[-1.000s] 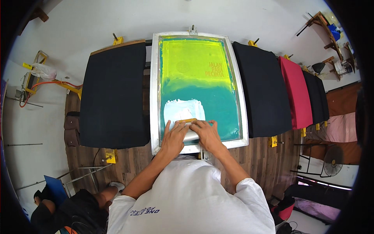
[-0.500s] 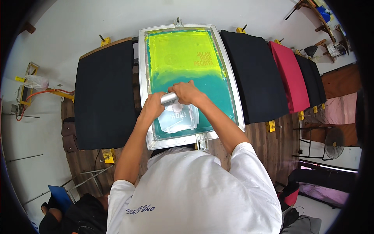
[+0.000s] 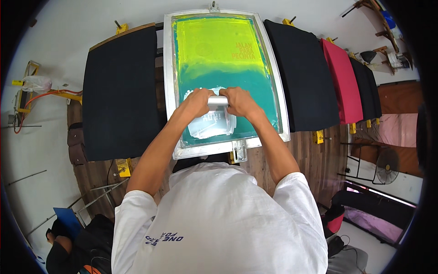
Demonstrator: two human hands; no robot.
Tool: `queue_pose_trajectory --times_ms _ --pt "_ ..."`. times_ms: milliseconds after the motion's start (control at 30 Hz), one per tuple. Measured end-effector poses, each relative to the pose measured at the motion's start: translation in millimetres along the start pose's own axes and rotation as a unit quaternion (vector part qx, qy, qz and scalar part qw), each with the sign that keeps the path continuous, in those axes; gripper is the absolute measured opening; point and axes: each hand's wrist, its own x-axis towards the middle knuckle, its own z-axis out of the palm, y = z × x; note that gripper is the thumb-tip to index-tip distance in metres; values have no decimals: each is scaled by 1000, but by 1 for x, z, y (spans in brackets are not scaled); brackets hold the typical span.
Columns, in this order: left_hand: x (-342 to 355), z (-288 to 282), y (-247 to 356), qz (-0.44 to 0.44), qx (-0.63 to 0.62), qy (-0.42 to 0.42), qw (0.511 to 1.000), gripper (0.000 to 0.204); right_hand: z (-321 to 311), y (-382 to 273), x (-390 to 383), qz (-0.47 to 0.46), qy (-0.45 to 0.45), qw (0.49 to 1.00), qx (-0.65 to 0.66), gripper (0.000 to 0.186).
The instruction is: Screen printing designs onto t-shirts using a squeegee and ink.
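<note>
Both of my hands are closed round a squeegee (image 3: 218, 100) with a silver bar handle, which lies across the near half of a screen-printing frame. My left hand (image 3: 196, 103) grips its left part and my right hand (image 3: 240, 101) its right part, leaving a short stretch of handle bare between them. My hands and the handle hide the blade. The aluminium screen frame (image 3: 169, 59) holds a green mesh (image 3: 256, 116) with a bright yellow far half (image 3: 214, 36). White ink (image 3: 211, 125) is spread around a light printed design just nearer than the squeegee.
Boards covered in black cloth stand left (image 3: 119, 93) and right (image 3: 303, 77) of the frame, with a red one (image 3: 343, 82) further right. Yellow clamps (image 3: 122, 168) hold the boards. A standing fan (image 3: 387, 165) is at the far right. Someone in dark clothing (image 3: 93, 239) is at the lower left.
The squeegee has turned from a slant to nearly level and shifted a little right. My hands now sit side by side on it. The whole view has tilted, so the frame appears higher.
</note>
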Motion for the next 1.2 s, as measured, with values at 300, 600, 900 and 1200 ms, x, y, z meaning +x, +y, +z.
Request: queue_pose_trajectory --times_ms 300,600,900,1200 --pt "-54 28 16 33 10 -30 999 36 34 -27 -68 39 62 996 51 40" --pt "-58 17 14 23 35 -108 993 38 28 -38 -74 90 -26 994 56 41" --pt "-31 -21 -6 40 9 74 996 30 -11 -41 6 56 -9 998 -11 38" --pt "-5 -28 -28 0 29 32 999 31 1 -26 36 40 -16 999 -15 40"
